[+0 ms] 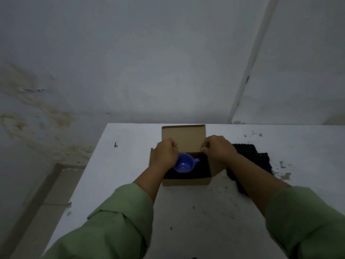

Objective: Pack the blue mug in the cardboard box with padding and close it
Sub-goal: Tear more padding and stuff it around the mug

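Inside cardboard box (186, 181), blue mug (183, 165) upright (handle rightward).

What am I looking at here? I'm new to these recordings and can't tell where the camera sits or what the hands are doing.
There is no machine, only a person's two bare hands. The single picture comes from a camera worn on the person's head, looking forward and down, so the green sleeves reach in from below. On the white table stands an open cardboard box, its lid raised. Inside, a blue mug lies on dark padding. More padding lies on the table, to the right of the box. The left hand and right hand are curled at the lid's two sides and seem to grip it.
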